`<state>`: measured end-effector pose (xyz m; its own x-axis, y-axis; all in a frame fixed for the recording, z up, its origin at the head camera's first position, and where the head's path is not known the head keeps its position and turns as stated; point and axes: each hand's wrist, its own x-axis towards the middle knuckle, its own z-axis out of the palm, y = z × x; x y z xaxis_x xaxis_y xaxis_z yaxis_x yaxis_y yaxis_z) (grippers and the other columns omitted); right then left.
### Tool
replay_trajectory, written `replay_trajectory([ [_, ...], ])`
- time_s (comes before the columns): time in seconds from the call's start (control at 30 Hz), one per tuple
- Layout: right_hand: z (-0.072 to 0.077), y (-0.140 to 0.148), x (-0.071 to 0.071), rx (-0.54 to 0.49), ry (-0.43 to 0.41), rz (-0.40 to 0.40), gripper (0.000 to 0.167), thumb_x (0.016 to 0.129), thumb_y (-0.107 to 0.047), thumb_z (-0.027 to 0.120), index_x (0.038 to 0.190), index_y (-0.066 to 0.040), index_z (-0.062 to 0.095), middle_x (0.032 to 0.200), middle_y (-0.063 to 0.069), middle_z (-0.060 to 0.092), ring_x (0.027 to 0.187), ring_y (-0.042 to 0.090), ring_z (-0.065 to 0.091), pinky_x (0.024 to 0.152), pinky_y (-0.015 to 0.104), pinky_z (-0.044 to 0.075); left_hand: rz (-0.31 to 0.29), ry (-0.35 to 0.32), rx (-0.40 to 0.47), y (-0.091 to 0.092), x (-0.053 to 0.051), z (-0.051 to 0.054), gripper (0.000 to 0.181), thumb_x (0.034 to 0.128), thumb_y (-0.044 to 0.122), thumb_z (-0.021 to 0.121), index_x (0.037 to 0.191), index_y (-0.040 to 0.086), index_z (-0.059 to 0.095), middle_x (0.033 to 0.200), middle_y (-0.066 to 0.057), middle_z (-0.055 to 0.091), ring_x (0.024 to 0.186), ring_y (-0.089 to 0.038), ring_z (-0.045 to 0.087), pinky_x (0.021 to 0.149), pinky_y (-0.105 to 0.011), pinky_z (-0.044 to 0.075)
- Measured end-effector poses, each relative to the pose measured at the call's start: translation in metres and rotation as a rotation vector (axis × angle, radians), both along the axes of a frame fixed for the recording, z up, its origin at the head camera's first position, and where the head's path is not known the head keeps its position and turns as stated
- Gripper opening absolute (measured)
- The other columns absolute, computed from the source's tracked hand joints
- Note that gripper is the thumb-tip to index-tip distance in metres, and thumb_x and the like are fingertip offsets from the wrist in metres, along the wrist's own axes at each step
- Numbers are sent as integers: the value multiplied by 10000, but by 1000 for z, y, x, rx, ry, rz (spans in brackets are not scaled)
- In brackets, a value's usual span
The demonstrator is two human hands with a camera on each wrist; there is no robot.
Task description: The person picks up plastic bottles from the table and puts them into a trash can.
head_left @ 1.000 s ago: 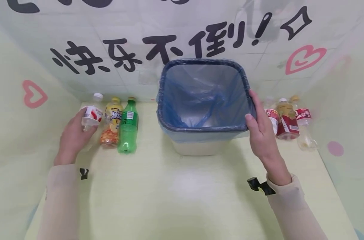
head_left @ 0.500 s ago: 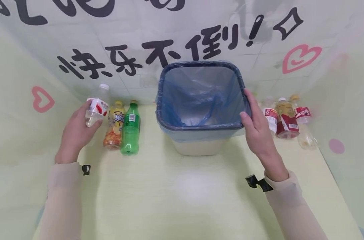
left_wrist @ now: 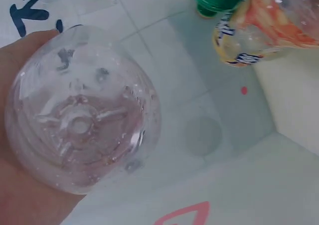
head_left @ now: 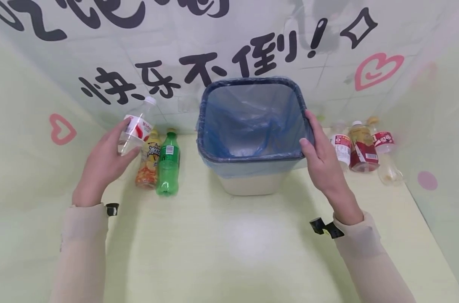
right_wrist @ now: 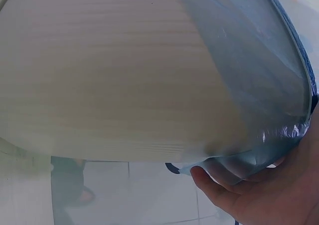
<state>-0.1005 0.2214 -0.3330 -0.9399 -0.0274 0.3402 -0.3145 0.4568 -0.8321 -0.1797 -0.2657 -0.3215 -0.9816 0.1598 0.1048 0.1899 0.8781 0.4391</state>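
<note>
My left hand [head_left: 105,162] grips a clear plastic bottle [head_left: 137,127] with a white and red label and a white cap, lifted and tilted to the right. In the left wrist view the bottle's base [left_wrist: 79,122] faces the camera, and some clear liquid seems to be inside. Beside it lie an orange-and-yellow drink bottle [head_left: 147,166] and a green bottle [head_left: 168,168]. My right hand [head_left: 325,162] holds the right side of a trash bin [head_left: 248,185] lined with a blue plastic bag. In the right wrist view its fingers [right_wrist: 214,190] lie against the liner [right_wrist: 259,90], partly behind it.
To the right of the bin lie a bottle with a white and red label [head_left: 342,147], a dark red bottle [head_left: 364,151] and another clear bottle [head_left: 384,145]. A wall with black lettering [head_left: 263,54] stands behind the table [head_left: 214,248]. Pale side walls flank both sides.
My left hand has raised the clear bottle off its spot and carried it right, tilting it over the orange drink bottle. My right hand stays at the bin's side. The view has shifted slightly.
</note>
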Motion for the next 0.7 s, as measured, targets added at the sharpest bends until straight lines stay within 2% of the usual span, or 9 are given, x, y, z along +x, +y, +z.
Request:
replay_trajectory([
  [0.23, -1, 1, 0, -7, -7, 17, 597, 1050, -194, 437, 1599, -208, 203, 1639, -20, 209, 1492, 162, 192, 1210, 388, 149, -95, 29, -13, 22, 5, 20, 785, 945, 281, 672, 1589, 325, 226, 1444, -233, 453, 1042, -432, 561, 793, -646, 472],
  [0.43, -3, 1, -1, -11, -1, 15, 598, 1047, -184, 446, 1597, -210, 211, 1637, -28, 215, 1488, 158, 201, 1209, 393, 160, -128, 56, -26, 38, 3, 33, 785, 945, 296, 675, 1585, 352, 224, 1469, -208, 448, 1081, -436, 557, 796, -648, 481],
  [0.7, -4, 1, -4, -24, 11, 19, 601, 1038, -150, 450, 1594, -190, 226, 1633, -13, 227, 1482, 160, 213, 1206, 368, 165, -179, 131, -59, 55, 2, 50, 795, 924, 243, 703, 1582, 307, 262, 1493, -198, 430, 1082, -440, 528, 817, -655, 464],
])
